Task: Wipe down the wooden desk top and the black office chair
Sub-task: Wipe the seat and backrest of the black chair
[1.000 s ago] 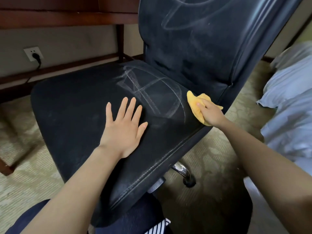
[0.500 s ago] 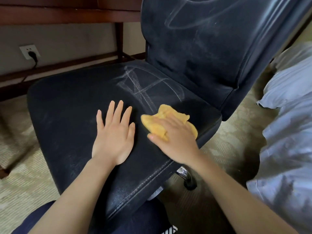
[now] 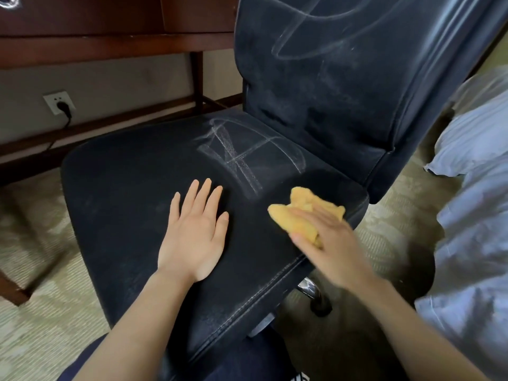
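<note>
Right hand (image 3: 327, 243) flat on the yellow cloth (image 3: 297, 213), fingers laid over it rather than clenched, pressing it onto the chair seat (image 3: 123, 188).
Left hand (image 3: 195, 232) is spread flat, holding nothing, just bracing the seat. Looks like the chair-wiping step; the next swipe probably needs to push up over the white marks (image 3: 239, 158).

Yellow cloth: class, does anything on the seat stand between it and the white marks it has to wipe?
Nothing visible does. The yellow cloth, under the right hand, lies just short of the white marks on the seat; the left hand rests flat to one side.
</note>
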The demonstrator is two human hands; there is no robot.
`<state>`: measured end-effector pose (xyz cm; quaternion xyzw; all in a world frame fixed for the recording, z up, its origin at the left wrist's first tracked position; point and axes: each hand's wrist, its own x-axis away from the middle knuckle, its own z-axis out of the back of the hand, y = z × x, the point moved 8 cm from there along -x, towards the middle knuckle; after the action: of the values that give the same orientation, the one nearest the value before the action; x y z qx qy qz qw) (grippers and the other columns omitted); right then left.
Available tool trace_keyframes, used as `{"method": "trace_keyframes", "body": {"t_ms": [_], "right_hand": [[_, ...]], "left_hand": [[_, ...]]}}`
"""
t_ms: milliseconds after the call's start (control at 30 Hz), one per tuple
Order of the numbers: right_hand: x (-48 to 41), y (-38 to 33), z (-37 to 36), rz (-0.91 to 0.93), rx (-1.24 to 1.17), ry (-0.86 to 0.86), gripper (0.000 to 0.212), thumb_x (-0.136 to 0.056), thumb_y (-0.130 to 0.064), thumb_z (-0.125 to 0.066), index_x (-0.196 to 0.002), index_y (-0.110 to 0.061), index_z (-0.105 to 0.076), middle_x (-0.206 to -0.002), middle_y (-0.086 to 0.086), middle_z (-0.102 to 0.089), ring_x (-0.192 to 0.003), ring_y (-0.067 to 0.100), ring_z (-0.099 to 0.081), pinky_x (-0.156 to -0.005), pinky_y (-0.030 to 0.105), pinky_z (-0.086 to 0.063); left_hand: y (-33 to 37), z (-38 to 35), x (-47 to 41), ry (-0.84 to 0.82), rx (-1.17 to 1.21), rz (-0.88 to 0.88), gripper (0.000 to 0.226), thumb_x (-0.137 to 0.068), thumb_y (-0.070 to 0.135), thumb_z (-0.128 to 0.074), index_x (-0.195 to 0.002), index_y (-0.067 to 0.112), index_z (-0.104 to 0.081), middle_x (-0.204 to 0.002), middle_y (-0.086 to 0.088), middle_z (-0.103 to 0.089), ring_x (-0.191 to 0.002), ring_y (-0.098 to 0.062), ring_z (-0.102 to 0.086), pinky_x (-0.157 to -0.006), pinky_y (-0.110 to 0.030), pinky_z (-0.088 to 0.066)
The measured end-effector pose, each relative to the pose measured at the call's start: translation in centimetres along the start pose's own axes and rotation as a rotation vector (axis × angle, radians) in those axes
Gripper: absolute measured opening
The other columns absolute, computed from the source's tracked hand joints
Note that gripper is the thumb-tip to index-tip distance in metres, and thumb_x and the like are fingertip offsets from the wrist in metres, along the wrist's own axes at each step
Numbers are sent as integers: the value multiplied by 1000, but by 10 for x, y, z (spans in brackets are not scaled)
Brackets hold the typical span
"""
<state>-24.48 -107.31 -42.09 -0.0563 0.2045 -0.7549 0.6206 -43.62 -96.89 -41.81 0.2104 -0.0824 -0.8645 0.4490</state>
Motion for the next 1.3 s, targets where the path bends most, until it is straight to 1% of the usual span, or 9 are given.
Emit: {"method": "trace_keyframes", "body": {"t_ms": [100, 167, 367, 500, 567, 833, 1000, 1167, 1300], "right_hand": [[-35, 45, 14, -137, -57, 10, 46, -92, -49, -45, -137, -41, -41, -139, -7, -47, -134, 15, -34, -108, 39, -28], [-65, 66, 15, -204, -39, -50, 47, -92, -49, -46, -138, -43, -40, -143, -8, -41, -135, 17, -32, -109, 43, -26], [-134, 85, 8, -367, 27, -163, 56, -89, -65, -32, -141, -44, -28, -149, -9, -30, -133, 23, -32, -104, 46, -30], [-168, 67, -6, -486, 19, -176, 64, -89, -65, -26, -147, -38, -21, -153, -5, -26, -139, 27, -24, -110, 50, -24], [-176, 48, -19, -445, 40, -180, 62, -91, -60, -28, -148, -37, -19, -154, -6, -25, -141, 27, -21, -111, 50, -19], [-135, -56, -53, 21, 103, -153, 55, -93, -56, -33, -143, -36, -32, -148, -4, -35, -138, 20, -26, -108, 53, -17], [-78, -84, -49, 146, 105, -116, 49, -95, -50, -32, -143, -36, -33, -147, -9, -38, -140, 14, -24, -111, 48, -21], [-10, -72, -23, 171, -68, 25, 44, -92, -52, -42, -135, -42, -45, -136, -21, -49, -132, 0, -32, -111, 34, -24], [20, -14, -7, 2, -96, 156, 49, -90, -58, -33, -136, -44, -42, -139, -21, -45, -133, 1, -33, -111, 35, -30]], "left_hand": [[1, -2, 0, -8, -18, 10, 61, -94, 44, -8, -151, 23, -12, -159, 4, -2, -145, -10, 12, -115, -32, 15], [1, -3, -1, -12, -21, 16, 63, -92, 46, -5, -151, 23, -11, -159, 5, -1, -145, -10, 13, -115, -33, 15], [5, -3, -1, 15, -43, 21, 62, -93, 43, -6, -151, 23, -12, -159, 4, -2, -145, -12, 11, -116, -36, 13], [5, 0, -1, 41, -25, 37, 59, -94, 38, -9, -151, 21, -13, -160, 2, -3, -146, -12, 9, -116, -35, 14], [5, 2, 0, 55, -8, 43, 58, -96, 36, -12, -151, 20, -13, -160, 2, -4, -146, -13, 8, -115, -34, 14], [4, 3, 1, 71, 20, 45, 55, -98, 33, -17, -151, 19, -11, -159, 1, -6, -146, -13, 4, -117, -35, 10], [3, 4, 2, 70, 65, 49, 55, -98, 36, -17, -151, 20, -14, -159, 2, -10, -146, -12, 2, -117, -34, 7], [2, 3, 2, 67, 64, 49, 55, -98, 36, -20, -150, 19, -17, -159, 1, -12, -146, -12, 1, -117, -33, 7], [2, 3, 1, 77, 51, 48, 54, -98, 36, -23, -149, 19, -21, -158, 1, -16, -146, -13, -2, -118, -35, 5]]}}
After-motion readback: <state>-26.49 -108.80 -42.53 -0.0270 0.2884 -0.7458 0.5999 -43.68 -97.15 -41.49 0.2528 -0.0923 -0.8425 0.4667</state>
